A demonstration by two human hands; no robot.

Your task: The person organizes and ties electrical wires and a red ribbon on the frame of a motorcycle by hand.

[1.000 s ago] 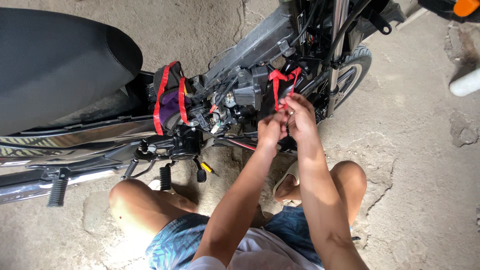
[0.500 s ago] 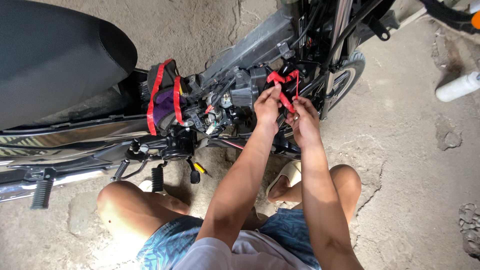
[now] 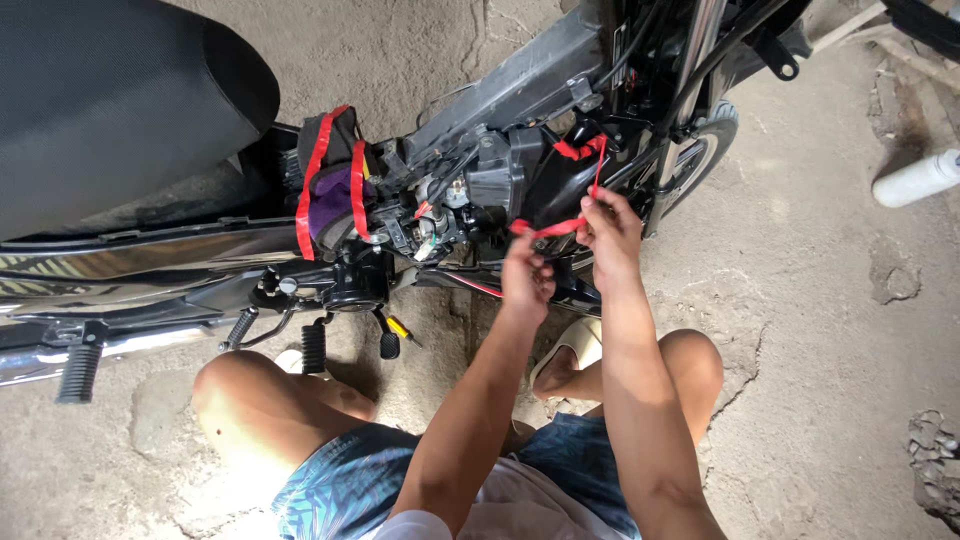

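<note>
Where a moment ago both hands worked close together at the motorcycle frame (image 3: 520,85), the left hand (image 3: 527,277) and right hand (image 3: 612,228) now pinch a red strip (image 3: 553,228) drawn taut between them, so the tying seems underway.

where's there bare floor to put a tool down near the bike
Bare concrete floor lies right of the right knee, short of the white bottle. A smaller patch sits left of the left knee. Crowded: where both hands pull the red strap at the engine.
</note>
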